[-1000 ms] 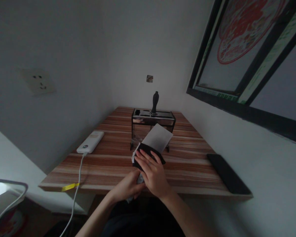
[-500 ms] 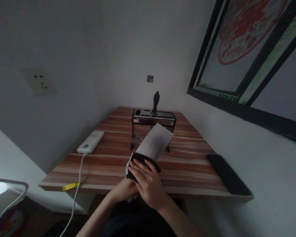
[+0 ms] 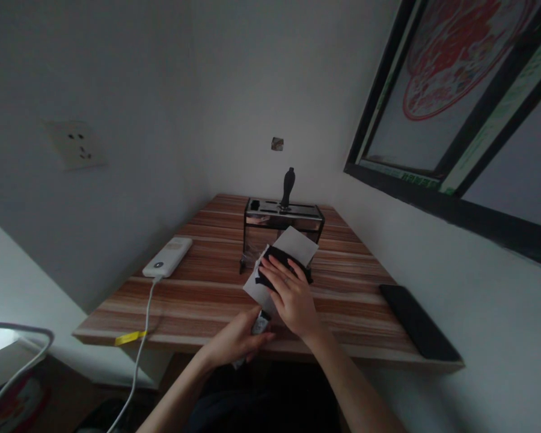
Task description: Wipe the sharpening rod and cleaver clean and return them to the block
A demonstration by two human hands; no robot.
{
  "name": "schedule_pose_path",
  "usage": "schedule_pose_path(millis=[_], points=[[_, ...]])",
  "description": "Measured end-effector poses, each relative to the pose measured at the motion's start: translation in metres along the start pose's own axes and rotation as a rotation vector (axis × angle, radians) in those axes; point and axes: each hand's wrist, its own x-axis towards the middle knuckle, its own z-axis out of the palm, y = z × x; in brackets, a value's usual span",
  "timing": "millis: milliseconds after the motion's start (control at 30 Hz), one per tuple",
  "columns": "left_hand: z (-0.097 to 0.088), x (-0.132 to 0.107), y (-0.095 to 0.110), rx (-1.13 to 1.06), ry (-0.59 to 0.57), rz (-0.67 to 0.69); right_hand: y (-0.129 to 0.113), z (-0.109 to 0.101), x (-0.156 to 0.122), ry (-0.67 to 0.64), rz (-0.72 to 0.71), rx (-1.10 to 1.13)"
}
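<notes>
A cleaver (image 3: 295, 242) with a broad pale blade points up and away over the near half of the table. My left hand (image 3: 237, 338) is closed around its handle, low by the table's front edge. Across the middle of the blade lies a black cloth (image 3: 265, 278) with a whitish edge on its left side. My right hand (image 3: 293, 299) presses this cloth on the blade, fingers stretched over it; its thumb is hidden. Bare blade shows both above and below the cloth.
Behind the blade stands a knife block (image 3: 282, 210) with one black knife handle (image 3: 288, 187) upright in it. A white power bank (image 3: 168, 257) with a cable and a yellow tag (image 3: 130, 338) lie left on the wooden table (image 3: 342, 307). A black phone (image 3: 418, 322) lies right.
My right hand and the cloth have slid up the blade, away from the handle, uncovering the lower blade. My left hand still grips the handle, now more visible. The view has shifted slightly.
</notes>
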Motion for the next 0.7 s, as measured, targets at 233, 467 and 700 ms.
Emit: schedule_pose_path(millis=[233, 467, 700], points=[[0.000, -0.001, 0.002, 0.013, -0.018, -0.003, 0.035, -0.014, 0.015, 0.082, 0.064, -0.081], [0.000, -0.001, 0.001, 0.061, -0.020, -0.013, 0.052, -0.018, 0.026, 0.180, 0.148, -0.173], [0.000, -0.001, 0.001, 0.044, -0.011, -0.046, 0.041, -0.014, 0.020, 0.166, 0.130, -0.189]])
